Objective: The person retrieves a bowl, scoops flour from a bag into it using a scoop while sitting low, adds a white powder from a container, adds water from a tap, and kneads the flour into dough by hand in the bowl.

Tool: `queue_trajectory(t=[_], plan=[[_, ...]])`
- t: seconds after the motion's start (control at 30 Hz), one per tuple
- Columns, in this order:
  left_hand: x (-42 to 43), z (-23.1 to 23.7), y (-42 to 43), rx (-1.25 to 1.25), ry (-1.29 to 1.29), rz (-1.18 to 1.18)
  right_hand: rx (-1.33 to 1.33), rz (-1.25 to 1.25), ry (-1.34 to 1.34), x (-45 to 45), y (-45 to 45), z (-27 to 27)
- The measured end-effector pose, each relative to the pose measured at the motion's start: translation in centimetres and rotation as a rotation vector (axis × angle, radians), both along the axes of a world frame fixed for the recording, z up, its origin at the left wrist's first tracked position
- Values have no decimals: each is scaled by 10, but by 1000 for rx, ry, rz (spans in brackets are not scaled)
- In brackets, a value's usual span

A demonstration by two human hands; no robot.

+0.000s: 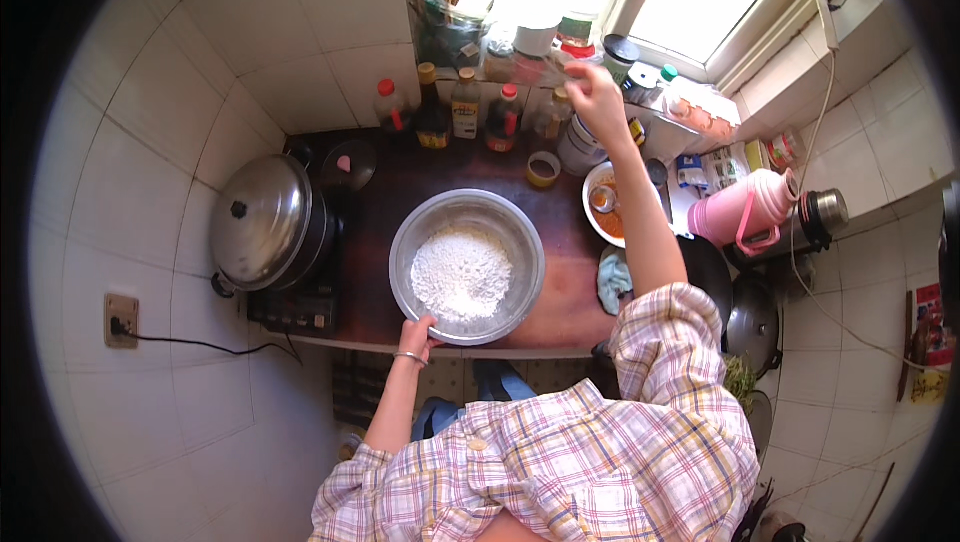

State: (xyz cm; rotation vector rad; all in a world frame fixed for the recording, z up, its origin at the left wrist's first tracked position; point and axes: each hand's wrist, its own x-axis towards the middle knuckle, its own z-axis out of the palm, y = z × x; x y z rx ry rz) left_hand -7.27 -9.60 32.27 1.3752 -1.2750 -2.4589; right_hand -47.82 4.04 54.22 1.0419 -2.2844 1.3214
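My left hand [418,336] grips the near-left rim of a wide metal mixing bowl [528,264] near the counter's front edge. Inside it lies a loose heap of white powder [461,274] that looks like flour. My right hand [596,96] is raised at the far side, by the jars on the windowsill. Its fingers are bent together beside some thin clear plastic [553,71]; whether they pinch it I cannot tell. Under my right forearm, partly hidden, is a white bowl [590,221] of reddish sauce with a spoon [603,198] in it.
At left, a lidded steel pot [259,219] stands on an electric cooker [296,311]. Several sauce bottles [465,108] line the back wall. A light-blue cloth [615,281] lies to the right, with a pink thermos flask [742,204] beyond. A power cord [202,349] hangs at left.
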Motion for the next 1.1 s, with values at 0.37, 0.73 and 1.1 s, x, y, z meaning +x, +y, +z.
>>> queue_trajectory(t=[0.37,0.73,1.1], plan=[[-41,-29,-17,45,-107,3,972,-187,14,-161,-130,43],[-57,-24,-36,150,-31,-23,587,-119,313,-85,-94,75],[-151,148,-28,144,899,191,411,206,-202,150,-88,43]])
